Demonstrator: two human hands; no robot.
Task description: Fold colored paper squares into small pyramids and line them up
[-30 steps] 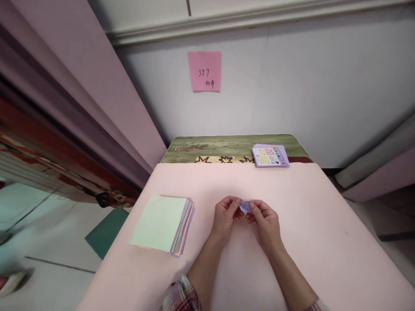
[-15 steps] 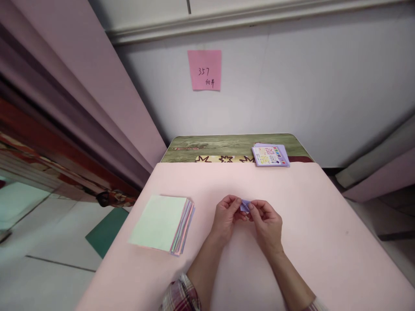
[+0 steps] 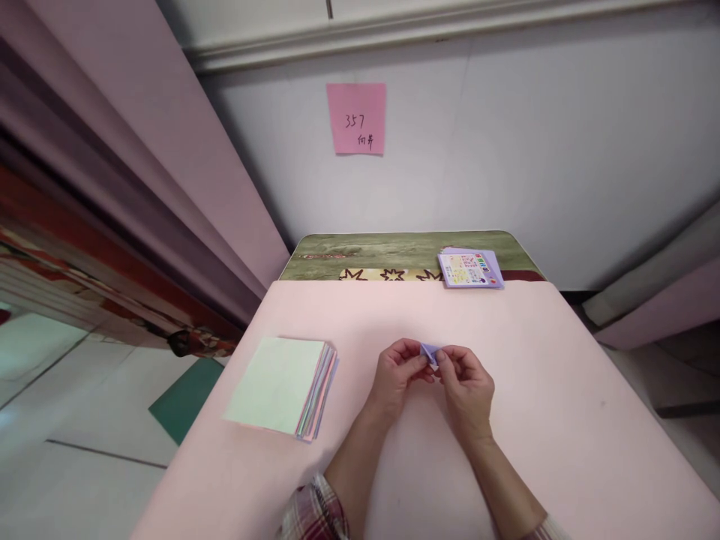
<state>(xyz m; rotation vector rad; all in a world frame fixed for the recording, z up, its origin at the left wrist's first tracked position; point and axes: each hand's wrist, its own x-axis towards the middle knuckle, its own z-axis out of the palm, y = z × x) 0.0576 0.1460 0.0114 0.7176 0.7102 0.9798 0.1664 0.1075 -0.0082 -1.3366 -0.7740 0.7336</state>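
A small folded piece of purple paper (image 3: 430, 351) is held between my two hands above the middle of the pink table cover. My left hand (image 3: 397, 373) pinches its left side between thumb and fingers. On the other side, my right hand (image 3: 468, 386) grips the right edge, thumb on top. Fingers hide the paper's lower parts, so its full shape cannot be made out. Left of my hands lies a stack of coloured paper sheets (image 3: 275, 386), pale green on top.
A purple packet with a printed label (image 3: 469, 270) lies at the table's far edge, partly on the green patterned surface (image 3: 394, 246). The pink cover (image 3: 562, 420) spans the table. On the wall hangs a pink note (image 3: 356, 118). A curtain (image 3: 225, 165) stands at left.
The folded purple paper has turned slightly and shows more of its upper face. My left thumb has slid lower along it, and both hands have shifted a little to the right.
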